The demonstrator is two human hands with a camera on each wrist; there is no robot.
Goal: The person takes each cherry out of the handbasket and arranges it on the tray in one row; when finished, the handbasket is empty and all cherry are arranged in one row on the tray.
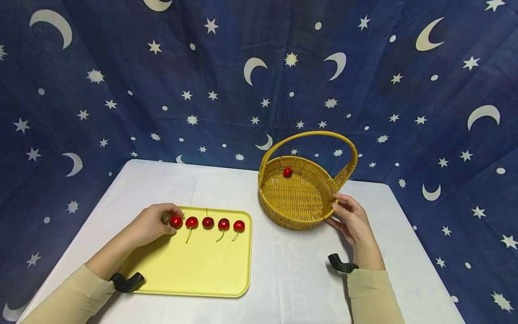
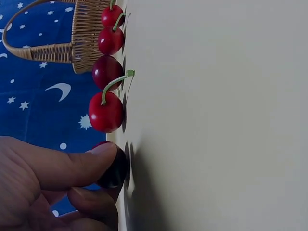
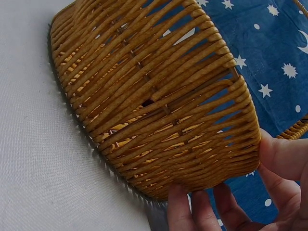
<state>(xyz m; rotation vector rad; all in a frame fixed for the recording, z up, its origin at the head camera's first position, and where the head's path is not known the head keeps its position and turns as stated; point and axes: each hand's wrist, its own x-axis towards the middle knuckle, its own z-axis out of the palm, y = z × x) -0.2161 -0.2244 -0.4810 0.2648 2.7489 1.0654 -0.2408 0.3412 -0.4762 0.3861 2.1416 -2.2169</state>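
Observation:
In the head view my left hand (image 1: 147,226) is at the upper left of a yellow tray (image 1: 198,270), its thumb and fingers pinching the leftmost cherry (image 1: 176,222). The left wrist view shows that cherry (image 2: 115,171) between thumb and fingers, close over the tray surface. Several more red cherries (image 1: 192,222) with green stems lie in a row to its right. My right hand (image 1: 354,223) grips the right side of a woven basket (image 1: 279,218), thumb at the rim and fingers against the outer wall. Inside the basket, near the back, sits one cherry (image 1: 287,173).
A tall arched handle (image 1: 311,133) rises over the basket. Tray and basket stand on a white-covered table (image 1: 283,270). Behind it hangs a dark blue cloth (image 1: 226,58) with moons and stars. Each wrist wears a black camera mount (image 1: 128,282).

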